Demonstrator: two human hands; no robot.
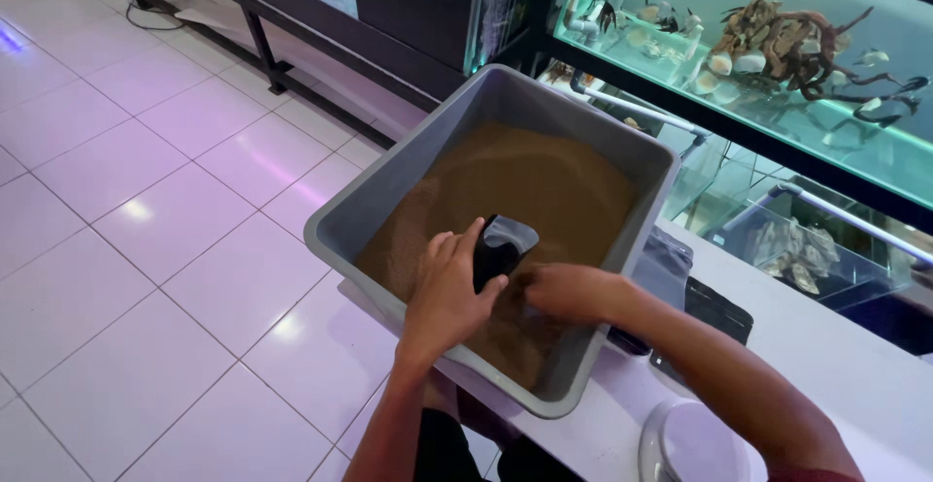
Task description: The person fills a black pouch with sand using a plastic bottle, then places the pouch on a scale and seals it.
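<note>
left hand (449, 292) is wrapped around a small black scoop (501, 246) sitting in the brown sand (525, 186) of the grey tub (389, 186). right hand (567, 291) presses fingers-down into the sand beside it, grip unclear. scoop looks barely filled, tub's still loaded.

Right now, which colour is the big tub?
Grey tub, filled with brown granules; head view.

matt grey plastic tub (389, 186), glossy tile floor (146, 210)
</note>
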